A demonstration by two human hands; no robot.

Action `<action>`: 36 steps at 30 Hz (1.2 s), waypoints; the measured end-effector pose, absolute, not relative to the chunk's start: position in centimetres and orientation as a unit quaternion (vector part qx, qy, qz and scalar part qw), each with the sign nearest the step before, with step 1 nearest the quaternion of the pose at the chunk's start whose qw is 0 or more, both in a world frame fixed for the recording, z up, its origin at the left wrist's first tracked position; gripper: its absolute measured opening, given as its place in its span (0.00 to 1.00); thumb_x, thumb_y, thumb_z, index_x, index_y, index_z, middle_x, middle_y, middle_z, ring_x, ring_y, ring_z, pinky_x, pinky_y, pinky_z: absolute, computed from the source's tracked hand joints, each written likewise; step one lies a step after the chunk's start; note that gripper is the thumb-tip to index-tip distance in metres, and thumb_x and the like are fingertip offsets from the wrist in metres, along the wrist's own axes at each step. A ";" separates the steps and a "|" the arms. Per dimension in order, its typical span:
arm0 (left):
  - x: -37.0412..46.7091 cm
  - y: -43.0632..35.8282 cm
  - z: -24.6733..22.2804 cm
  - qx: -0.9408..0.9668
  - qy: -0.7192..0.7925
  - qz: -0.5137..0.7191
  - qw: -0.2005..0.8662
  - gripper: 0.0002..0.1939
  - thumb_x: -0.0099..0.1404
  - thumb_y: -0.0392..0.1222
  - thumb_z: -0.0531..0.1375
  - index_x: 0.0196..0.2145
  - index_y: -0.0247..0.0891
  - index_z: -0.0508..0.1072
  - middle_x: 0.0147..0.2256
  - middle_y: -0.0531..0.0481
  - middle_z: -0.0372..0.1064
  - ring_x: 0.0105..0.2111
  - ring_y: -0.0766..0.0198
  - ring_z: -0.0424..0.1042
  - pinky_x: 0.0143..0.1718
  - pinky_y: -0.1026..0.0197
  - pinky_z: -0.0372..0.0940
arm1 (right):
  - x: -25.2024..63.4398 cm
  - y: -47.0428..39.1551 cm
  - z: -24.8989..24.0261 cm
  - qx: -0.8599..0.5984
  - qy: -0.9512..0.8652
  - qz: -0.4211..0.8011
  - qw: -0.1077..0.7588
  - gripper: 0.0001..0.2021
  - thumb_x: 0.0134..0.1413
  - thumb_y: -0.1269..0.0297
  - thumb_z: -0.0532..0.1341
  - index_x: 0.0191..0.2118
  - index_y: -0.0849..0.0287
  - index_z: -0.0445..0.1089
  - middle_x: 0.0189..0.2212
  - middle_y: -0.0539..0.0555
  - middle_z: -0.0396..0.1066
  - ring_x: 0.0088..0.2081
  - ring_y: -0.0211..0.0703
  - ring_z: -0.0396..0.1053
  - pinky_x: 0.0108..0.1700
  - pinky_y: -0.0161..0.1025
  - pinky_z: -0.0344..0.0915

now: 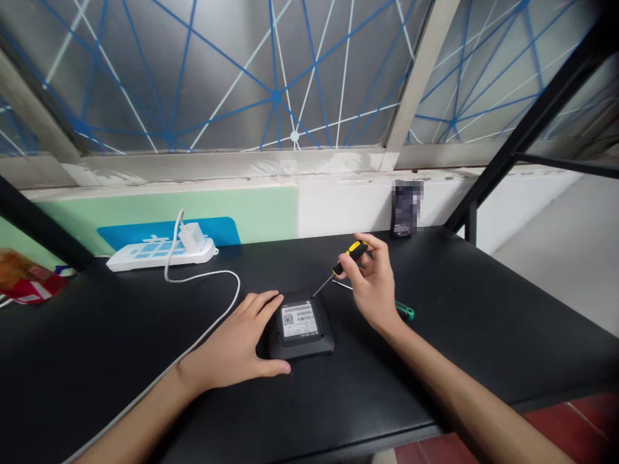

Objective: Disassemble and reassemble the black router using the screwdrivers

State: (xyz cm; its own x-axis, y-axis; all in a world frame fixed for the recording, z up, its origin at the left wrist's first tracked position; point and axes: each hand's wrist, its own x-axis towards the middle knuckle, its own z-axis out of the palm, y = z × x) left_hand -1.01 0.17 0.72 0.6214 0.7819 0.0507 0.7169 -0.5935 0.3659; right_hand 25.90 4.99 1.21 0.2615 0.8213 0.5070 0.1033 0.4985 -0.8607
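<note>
A black square device (300, 325) with a white printed label lies on the black table (367, 399). My left hand (236, 345) rests along the device's left side, its fingers spread, fingertips at the upper left corner and thumb near the lower edge. Between the fingers and thumb of my right hand (372, 280) is a yellow and black screwdriver (355, 251), held tilted, with its tip at the device's top right corner. Partly hidden behind my right hand, a green-handled screwdriver (405, 310) lies on the table.
A white power strip (162, 253) with a plugged-in charger (192, 237) sits at the back left; its white cable (213, 328) runs forward beneath my left forearm. A phone (406, 209) leans on the back wall. A red packet (29, 277) lies far left. Black frame bars rise at both sides.
</note>
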 end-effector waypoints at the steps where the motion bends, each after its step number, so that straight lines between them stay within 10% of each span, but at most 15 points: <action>1: -1.0 0.2 0.7 0.887 0.422 0.103 0.157 0.51 0.60 0.65 0.68 0.71 0.42 0.52 0.70 0.36 0.52 0.69 0.38 0.54 0.66 0.36 0.57 | 26.0 5.1 1.2 -0.424 -0.544 0.265 0.674 0.21 0.55 0.60 0.68 0.53 0.48 0.64 0.39 0.50 0.67 0.36 0.40 0.74 0.28 0.36 0.77; 11: -0.9 0.1 1.0 0.887 0.427 0.084 0.158 0.52 0.61 0.64 0.67 0.71 0.39 0.51 0.71 0.34 0.50 0.69 0.39 0.53 0.67 0.36 0.55 | 26.2 4.4 1.5 -0.419 -0.570 0.279 0.649 0.20 0.65 0.64 0.58 0.61 0.49 0.61 0.54 0.56 0.71 0.40 0.41 0.79 0.36 0.39 0.77; 29: -0.9 0.2 0.9 0.890 0.420 0.099 0.145 0.51 0.60 0.64 0.68 0.71 0.42 0.52 0.70 0.35 0.52 0.68 0.39 0.55 0.66 0.35 0.57 | 26.2 4.8 1.4 -0.433 -0.560 0.257 0.658 0.18 0.61 0.59 0.64 0.55 0.49 0.65 0.41 0.51 0.68 0.33 0.38 0.75 0.30 0.38 0.77; 36: -0.8 0.2 1.0 0.888 0.425 0.088 0.151 0.51 0.60 0.64 0.68 0.71 0.39 0.53 0.70 0.34 0.52 0.68 0.38 0.55 0.66 0.36 0.57 | 26.1 4.3 1.9 -0.417 -0.565 0.292 0.649 0.20 0.65 0.62 0.57 0.61 0.48 0.63 0.55 0.56 0.71 0.41 0.41 0.80 0.36 0.38 0.77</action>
State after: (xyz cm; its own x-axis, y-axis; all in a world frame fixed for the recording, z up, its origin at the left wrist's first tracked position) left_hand -0.81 0.17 0.98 0.6234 0.7814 0.0282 0.7282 -0.5933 0.3430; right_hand 26.10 4.31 1.86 0.1899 0.8510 0.4896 0.0924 0.4810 -0.8718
